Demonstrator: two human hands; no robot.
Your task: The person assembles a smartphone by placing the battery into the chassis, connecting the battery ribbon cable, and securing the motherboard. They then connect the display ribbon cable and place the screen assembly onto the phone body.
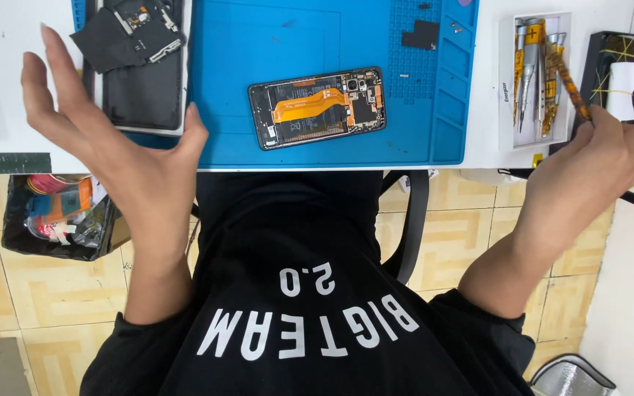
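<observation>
1. A thin striped tool (568, 82) is grasped by the fingers of the right hand (596, 158), beside the white tray (508, 81) of screwdrivers.
2. The left hand (122, 150) is held spread and released, with nothing in it.
3. The opened phone (317, 107) is seen on the blue mat (258, 44), at about 2 o'clock from the left hand, well apart from both hands.

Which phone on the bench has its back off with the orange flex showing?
The phone lying on the blue mat: its board and orange flex cable are exposed. The dark one at the mat's left edge shows only black parts.
</observation>
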